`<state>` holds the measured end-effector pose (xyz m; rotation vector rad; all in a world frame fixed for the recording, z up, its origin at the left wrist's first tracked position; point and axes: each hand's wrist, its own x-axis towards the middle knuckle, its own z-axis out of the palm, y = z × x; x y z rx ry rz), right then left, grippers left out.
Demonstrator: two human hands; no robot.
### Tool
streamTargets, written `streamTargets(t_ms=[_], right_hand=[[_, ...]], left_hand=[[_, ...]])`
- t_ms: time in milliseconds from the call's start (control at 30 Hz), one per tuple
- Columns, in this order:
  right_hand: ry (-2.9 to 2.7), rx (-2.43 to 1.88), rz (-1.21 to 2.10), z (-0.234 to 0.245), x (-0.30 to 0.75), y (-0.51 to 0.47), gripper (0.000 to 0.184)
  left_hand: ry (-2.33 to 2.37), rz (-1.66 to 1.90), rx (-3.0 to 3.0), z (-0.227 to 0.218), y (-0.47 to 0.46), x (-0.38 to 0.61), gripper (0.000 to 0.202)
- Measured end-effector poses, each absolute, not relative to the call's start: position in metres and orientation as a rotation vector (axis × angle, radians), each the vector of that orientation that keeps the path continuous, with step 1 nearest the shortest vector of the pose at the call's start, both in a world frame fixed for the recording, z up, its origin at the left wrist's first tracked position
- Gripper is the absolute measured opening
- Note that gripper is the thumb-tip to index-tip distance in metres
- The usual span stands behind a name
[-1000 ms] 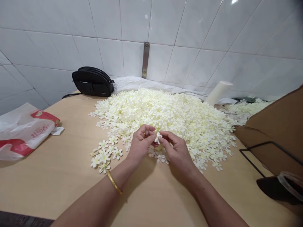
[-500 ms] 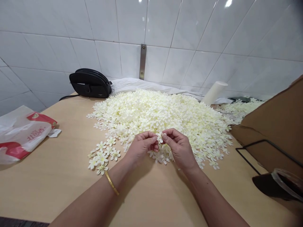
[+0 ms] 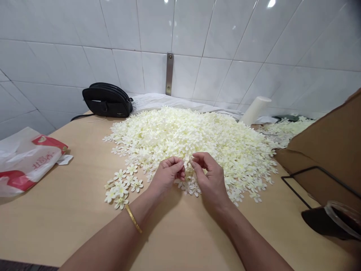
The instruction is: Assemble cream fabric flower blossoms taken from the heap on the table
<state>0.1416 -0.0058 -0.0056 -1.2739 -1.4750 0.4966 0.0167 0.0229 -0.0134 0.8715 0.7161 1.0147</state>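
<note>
A small white artificial flower is held up between my hands, in front of a big heap of similar cream-white flowers. The thumb and fingers of my left hand are closed in a pinch on its left side. My right hand has its thumb and index finger pinched at the flower's right edge. The fingertips cover part of the bloom. Several loose flowers lie in a small cluster on the table, left of my left wrist, which wears a gold bangle.
On the table, a red-and-white plastic bag lies left and a black pouch stands behind. A white roll leans behind the heap. Cardboard, a black wire frame and a dark cup are right.
Both hands have shifted very slightly left with the flower. The right thumb and index finger sit a little farther apart, and the flower looks turned.
</note>
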Motion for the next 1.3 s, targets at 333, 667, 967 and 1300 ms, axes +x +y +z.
streamTargets(t_ms=[333, 667, 967, 1300], right_hand=[[-1.772, -1.214, 0.3, -0.0015, 0.1426, -0.0084, 0.018], [-1.811, -1.282, 0.057, -0.0053, 0.1428, -0.0069, 0.018], [-1.903, -1.286, 0.155, -0.0087, 0.1442, -0.0057, 0.025], [-1.905, -1.223, 0.41, -0.0019, 0.1494, -0.0055, 0.022]], left_hand=[[0.807, 1.066, 1.034, -0.0111, 0.0231, 0.018, 0.016], [0.796, 1.023, 1.016, -0.0084, 0.0219, 0.0178, 0.012], [0.812, 1.035, 0.899, -0.0119, 0.0221, 0.0156, 0.017], [0.736, 0.981, 0.919, -0.0107, 0.0222, 0.0143, 0.011]])
